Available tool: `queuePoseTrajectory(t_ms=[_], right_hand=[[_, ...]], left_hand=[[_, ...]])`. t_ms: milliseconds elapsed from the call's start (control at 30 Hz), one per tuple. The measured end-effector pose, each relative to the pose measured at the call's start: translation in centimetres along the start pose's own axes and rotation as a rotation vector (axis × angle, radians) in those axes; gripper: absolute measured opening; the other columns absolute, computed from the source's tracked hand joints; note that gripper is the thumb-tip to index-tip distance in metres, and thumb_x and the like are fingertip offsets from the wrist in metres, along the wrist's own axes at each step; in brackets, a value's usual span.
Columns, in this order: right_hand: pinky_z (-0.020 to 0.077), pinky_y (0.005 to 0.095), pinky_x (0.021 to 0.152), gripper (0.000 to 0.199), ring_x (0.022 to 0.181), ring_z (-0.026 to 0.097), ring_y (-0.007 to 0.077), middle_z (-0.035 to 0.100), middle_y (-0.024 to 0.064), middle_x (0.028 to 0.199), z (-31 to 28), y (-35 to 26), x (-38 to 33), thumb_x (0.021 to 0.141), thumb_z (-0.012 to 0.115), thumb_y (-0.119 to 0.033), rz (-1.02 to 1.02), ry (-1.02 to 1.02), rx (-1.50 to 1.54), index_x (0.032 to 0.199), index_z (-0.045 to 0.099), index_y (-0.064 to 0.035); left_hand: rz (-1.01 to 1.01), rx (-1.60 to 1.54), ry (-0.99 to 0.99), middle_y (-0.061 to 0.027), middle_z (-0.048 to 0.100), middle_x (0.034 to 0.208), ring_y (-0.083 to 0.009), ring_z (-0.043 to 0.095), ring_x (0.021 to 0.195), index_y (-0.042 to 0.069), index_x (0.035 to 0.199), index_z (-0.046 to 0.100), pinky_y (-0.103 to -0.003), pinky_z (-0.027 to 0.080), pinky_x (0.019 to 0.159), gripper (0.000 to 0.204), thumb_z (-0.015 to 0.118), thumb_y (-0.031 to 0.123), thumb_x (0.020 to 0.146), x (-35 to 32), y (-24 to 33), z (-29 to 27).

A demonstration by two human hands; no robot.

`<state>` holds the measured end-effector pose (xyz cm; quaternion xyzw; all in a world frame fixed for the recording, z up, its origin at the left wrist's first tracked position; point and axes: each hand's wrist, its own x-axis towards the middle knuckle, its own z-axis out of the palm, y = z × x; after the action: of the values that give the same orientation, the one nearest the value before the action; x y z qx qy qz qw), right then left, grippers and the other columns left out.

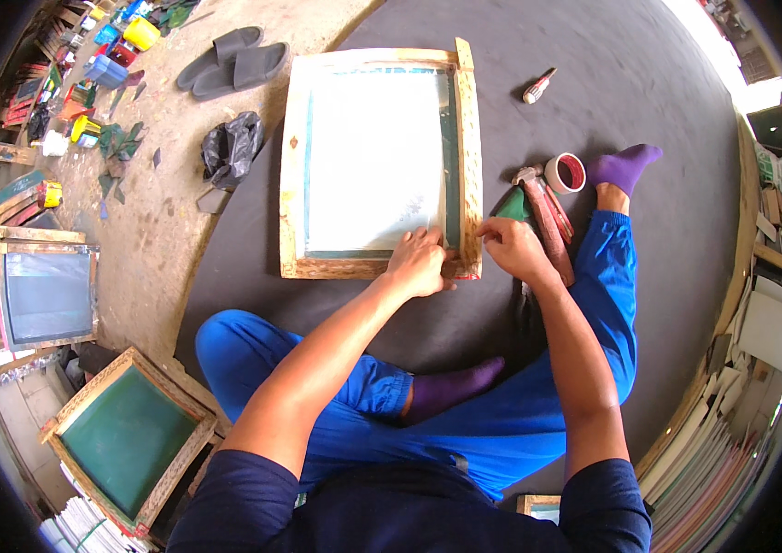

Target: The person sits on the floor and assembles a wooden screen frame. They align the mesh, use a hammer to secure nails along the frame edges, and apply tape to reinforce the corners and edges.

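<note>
A wooden screen-printing frame (288, 175) lies on the dark mat, with a white sheet (374, 157) covering most of its mesh. My left hand (417, 264) rests across the frame's near bar by the lower right corner, its fingers stretched onto the sheet's edge. Just beyond the frame's right bar, my right hand (514, 249) is closed in a pinch; what sits between its fingertips, if anything, is too small to make out. A hammer (544, 214) lies beside that hand, along with a roll of tape (565, 173) and a green piece (513, 205).
A small cutter-like tool (539, 87) lies at the far right of the mat (676, 230). Black slides (234, 64) and a crumpled black bag (232, 147) are left of it on the floor. Another green-meshed frame (128, 438) leans at lower left; stacked sheets (709, 452) line the right.
</note>
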<state>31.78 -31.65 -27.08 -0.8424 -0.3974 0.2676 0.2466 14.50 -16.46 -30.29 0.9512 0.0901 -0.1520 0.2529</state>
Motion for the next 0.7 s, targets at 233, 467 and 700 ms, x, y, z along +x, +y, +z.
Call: queuePoseTrajectory(t_ms=[233,467,700], right_hand=[[0.0544,0.0472,0.095,0.016,0.102,0.069,0.0325,0.077,0.0110,0.092,1.3,-3.6,3.4,0.085,0.068,-0.022,-0.444,-0.132,-0.383,0.087,0.081,-0.0129],[0.0248,0.0610,0.127,0.029,0.121,0.065,0.0345,0.077,0.0134,0.107,4.0,-6.0,5.0,0.093,0.057,-0.022,-0.450,-0.587,-0.713,0.097,0.084,-0.0123],[0.0212,0.0663,0.126,0.032,0.118,0.066,0.0320,0.078,0.0140,0.092,3.4,-5.1,5.1,0.093,0.058,-0.030,-0.451,-0.578,-0.742,0.085,0.081,-0.0094]], left_hand=[[0.048,-0.035,0.218,-0.0098,0.068,0.114,-0.0292,0.062,0.113,0.008,0.119,0.076,-0.044,0.049,0.102,0.056,0.090,0.041,0.076,-3.2,-1.5,-0.1],[0.081,-0.045,0.292,-0.0074,0.069,0.108,-0.0268,0.063,0.109,0.006,0.108,0.076,-0.038,0.053,0.099,0.044,0.088,0.036,0.078,-3.7,-2.8,1.7],[0.100,-0.043,0.274,-0.0071,0.068,0.105,-0.0266,0.062,0.108,0.006,0.104,0.075,-0.037,0.053,0.098,0.042,0.088,0.036,0.078,-3.6,-3.0,1.6]])
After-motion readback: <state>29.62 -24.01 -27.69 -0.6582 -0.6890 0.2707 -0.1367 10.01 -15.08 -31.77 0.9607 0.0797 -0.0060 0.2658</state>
